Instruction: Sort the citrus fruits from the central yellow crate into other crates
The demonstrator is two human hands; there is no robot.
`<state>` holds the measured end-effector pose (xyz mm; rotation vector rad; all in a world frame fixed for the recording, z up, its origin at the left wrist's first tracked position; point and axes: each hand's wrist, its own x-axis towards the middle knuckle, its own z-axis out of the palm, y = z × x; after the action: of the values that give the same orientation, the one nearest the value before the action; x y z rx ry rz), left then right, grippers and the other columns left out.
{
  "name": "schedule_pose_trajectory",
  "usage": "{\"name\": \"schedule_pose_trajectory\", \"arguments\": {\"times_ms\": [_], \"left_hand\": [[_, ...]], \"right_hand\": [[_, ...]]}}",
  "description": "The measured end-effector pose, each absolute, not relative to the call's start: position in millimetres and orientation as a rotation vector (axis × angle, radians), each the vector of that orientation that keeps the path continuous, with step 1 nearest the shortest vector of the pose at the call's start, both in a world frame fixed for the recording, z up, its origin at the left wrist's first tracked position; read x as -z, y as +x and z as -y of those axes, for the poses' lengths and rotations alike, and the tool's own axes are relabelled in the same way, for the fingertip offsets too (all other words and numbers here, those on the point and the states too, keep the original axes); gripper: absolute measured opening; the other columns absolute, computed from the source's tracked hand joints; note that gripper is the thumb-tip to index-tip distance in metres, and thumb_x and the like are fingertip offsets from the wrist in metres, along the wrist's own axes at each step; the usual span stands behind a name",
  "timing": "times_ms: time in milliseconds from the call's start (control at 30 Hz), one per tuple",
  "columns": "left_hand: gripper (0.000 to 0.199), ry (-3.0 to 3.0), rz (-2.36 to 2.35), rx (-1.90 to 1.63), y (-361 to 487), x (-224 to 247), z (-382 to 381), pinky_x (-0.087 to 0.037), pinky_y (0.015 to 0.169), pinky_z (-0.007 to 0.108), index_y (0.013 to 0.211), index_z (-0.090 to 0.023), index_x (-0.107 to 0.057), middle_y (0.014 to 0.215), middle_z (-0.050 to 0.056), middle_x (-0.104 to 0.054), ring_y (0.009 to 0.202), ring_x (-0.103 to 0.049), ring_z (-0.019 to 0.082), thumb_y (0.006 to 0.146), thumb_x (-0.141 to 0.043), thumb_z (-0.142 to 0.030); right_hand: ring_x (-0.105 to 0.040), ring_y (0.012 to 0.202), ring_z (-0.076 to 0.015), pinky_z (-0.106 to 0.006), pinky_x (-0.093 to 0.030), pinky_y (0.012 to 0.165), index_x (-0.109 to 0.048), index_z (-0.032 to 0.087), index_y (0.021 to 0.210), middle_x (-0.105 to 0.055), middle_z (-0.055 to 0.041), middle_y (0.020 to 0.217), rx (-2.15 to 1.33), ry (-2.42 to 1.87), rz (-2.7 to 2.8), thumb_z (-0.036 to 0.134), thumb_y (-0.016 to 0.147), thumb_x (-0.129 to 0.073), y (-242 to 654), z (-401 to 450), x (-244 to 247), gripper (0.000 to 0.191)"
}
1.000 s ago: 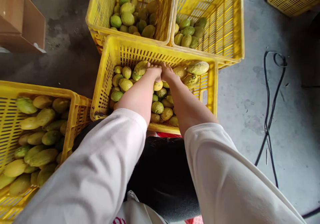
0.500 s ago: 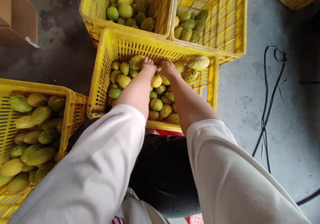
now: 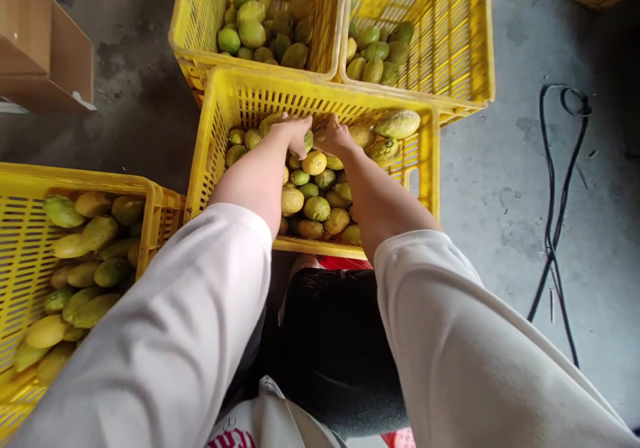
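Both my hands reach into the middle yellow crate [image 3: 203, 155], among many green and yellow papayas [image 3: 317, 209]. Near the far wall, my left hand [image 3: 297, 132] has its thumb and fingers curved around a green papaya [image 3: 308, 141], partly covered by the hand. Just to the right, my right hand [image 3: 335, 136] has its fingers curled over a papaya that is mostly hidden. A yellow papaya [image 3: 315, 163] lies just below the two hands. Larger papayas [image 3: 397, 124] rest at the crate's right end.
Two more yellow crates [image 3: 257, 63] [image 3: 420, 91] with papayas adjoin the far side. Another papaya crate [image 3: 75, 176] stands at the left. Cardboard boxes [image 3: 70, 61] are at the upper left. A looped black cable [image 3: 550, 235] lies on the floor [image 3: 490, 215] at the right.
My left hand has turned, its thumb now lower and its fingers pointing right, with a green papaya showing beside it. My right hand stays nearly in place. The view has shifted slightly left.
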<state>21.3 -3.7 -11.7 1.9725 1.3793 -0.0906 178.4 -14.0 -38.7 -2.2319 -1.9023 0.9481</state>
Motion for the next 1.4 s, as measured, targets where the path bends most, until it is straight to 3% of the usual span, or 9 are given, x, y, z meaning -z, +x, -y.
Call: {"name": "schedule_pose_trajectory", "arguments": {"times_ms": [167, 333, 500, 633, 767, 933, 1167, 1300, 1400], "left_hand": [[0.059, 1.648, -1.428, -0.166, 17.9, 4.9, -0.6, -0.041, 0.118, 0.048, 0.109, -0.023, -0.065, 0.135, 0.010, -0.066, 0.134, -0.058, 0.037, 0.057, -0.091, -0.013], [0.027, 0.943, -1.252, -0.669, 29.8, -6.1, -3.6, -0.057, 0.098, 0.036, 0.091, -0.024, -0.060, 0.103, 0.006, -0.074, 0.120, -0.069, 0.026, 0.074, -0.076, -0.010], [0.009, 0.645, -1.002, -0.834, 34.0, -15.1, -8.5, -0.059, 0.095, 0.027, 0.085, -0.021, -0.061, 0.079, 0.000, -0.070, 0.110, -0.071, 0.016, 0.092, -0.063, -0.016], [0.005, 0.490, -0.912, -0.928, 30.8, -17.7, -3.7, -0.060, 0.094, 0.024, 0.098, -0.019, -0.065, 0.081, 0.001, -0.072, 0.102, -0.073, 0.014, 0.096, -0.060, -0.019], [0.021, 0.354, -0.843, -0.981, 24.8, -25.1, 0.5, -0.060, 0.091, 0.021, 0.112, -0.020, -0.068, 0.086, 0.003, -0.075, 0.100, -0.074, 0.014, 0.099, -0.061, -0.034], [0.043, 0.288, -0.885, -0.885, 19.9, -31.9, 0.7, -0.059, 0.081, 0.016, 0.120, -0.019, -0.069, 0.094, 0.008, -0.077, 0.099, -0.074, 0.014, 0.101, -0.053, -0.054], [0.038, 0.309, -1.002, -0.966, 19.3, -26.0, 1.7, -0.062, 0.088, 0.025, 0.134, -0.017, -0.056, 0.099, 0.005, -0.074, 0.105, -0.073, 0.015, 0.105, -0.048, -0.041], [0.030, 0.359, -1.023, -0.944, 20.3, -28.5, 1.2, -0.059, 0.095, 0.024, 0.123, -0.015, -0.058, 0.091, 0.003, -0.071, 0.111, -0.068, 0.013, 0.106, -0.050, -0.038], [0.020, 0.357, -1.045, -0.897, 23.7, -29.3, 0.9, -0.059, 0.101, 0.030, 0.110, -0.021, -0.064, 0.077, 0.003, -0.071, 0.113, -0.066, 0.017, 0.104, -0.057, -0.039]], "right_hand": [[-0.061, 0.130, -0.0328, -0.049, -0.051, 0.111, -0.057, 0.018, 0.136, -0.064, -0.0126, 0.136, -0.996, -2.104, 1.616, 0.026, 0.092, -0.069, 185.4, 8.7, 41.9, 0.046], [-0.069, 0.106, -0.0273, -0.043, -0.063, 0.085, -0.063, 0.023, 0.119, -0.069, -0.0083, 0.112, -1.234, -1.988, 1.076, 0.039, 0.101, -0.057, 178.8, -6.9, 38.5, 0.025], [-0.065, 0.091, -0.0220, -0.030, -0.060, 0.070, -0.059, 0.020, 0.101, -0.061, -0.0063, 0.081, -1.409, -1.772, 0.686, 0.063, 0.108, -0.034, 173.8, -5.0, 24.3, 0.049], [-0.065, 0.097, -0.0219, -0.030, -0.059, 0.071, -0.055, 0.024, 0.101, -0.065, -0.0057, 0.086, -1.479, -1.387, 0.550, 0.064, 0.106, -0.028, 172.3, 4.2, 7.5, 0.048], [-0.063, 0.102, -0.0255, -0.036, -0.058, 0.073, -0.053, 0.027, 0.091, -0.069, -0.0070, 0.093, -1.473, -1.212, 0.706, 0.080, 0.092, -0.035, 171.0, 11.8, -5.2, 0.057], [-0.058, 0.103, -0.0297, -0.043, -0.052, 0.082, -0.054, 0.028, 0.083, -0.062, -0.0068, 0.072, -1.563, -1.347, 0.820, 0.075, 0.087, -0.035, 169.4, 17.0, -11.5, 0.051], [-0.058, 0.106, -0.0346, -0.054, -0.051, 0.087, -0.061, 0.027, 0.099, -0.064, -0.0094, 0.081, -1.625, -1.447, 0.870, 0.071, 0.093, -0.037, 173.1, 18.2, -5.1, 0.050], [-0.057, 0.113, -0.0321, -0.050, -0.053, 0.088, -0.061, 0.029, 0.098, -0.065, -0.0081, 0.083, -1.590, -1.412, 0.945, 0.076, 0.094, -0.037, 176.8, 14.4, -1.3, 0.053], [-0.050, 0.123, -0.0255, -0.042, -0.047, 0.091, -0.057, 0.028, 0.086, -0.058, -0.0082, 0.072, -1.567, -1.467, 1.074, 0.073, 0.102, -0.017, 176.4, 10.2, -1.5, 0.063]]}}
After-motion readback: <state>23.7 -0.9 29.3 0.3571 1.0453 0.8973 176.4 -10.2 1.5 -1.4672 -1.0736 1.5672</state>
